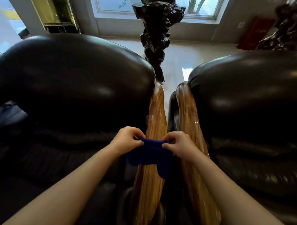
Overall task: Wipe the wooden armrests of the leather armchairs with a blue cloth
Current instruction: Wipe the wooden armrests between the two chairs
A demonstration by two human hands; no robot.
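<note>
Two black leather armchairs stand side by side, the left armchair [74, 79] and the right armchair [249, 99]. Between them run two glossy wooden armrests, the left one [157, 116] and the right one [188, 113]. A dark blue cloth [150, 152] hangs stretched between my hands over the left armrest. My left hand [126, 138] pinches the cloth's upper left corner. My right hand [178, 145] pinches its upper right corner. The cloth's lower part drapes across the left armrest.
A tall dark gnarled wood sculpture [157, 33] stands behind the gap between the chairs, in front of a window [114, 3]. Another dark sculpture [288, 28] and a red object [255, 32] are at the back right. Pale glossy floor [183, 58] lies beyond.
</note>
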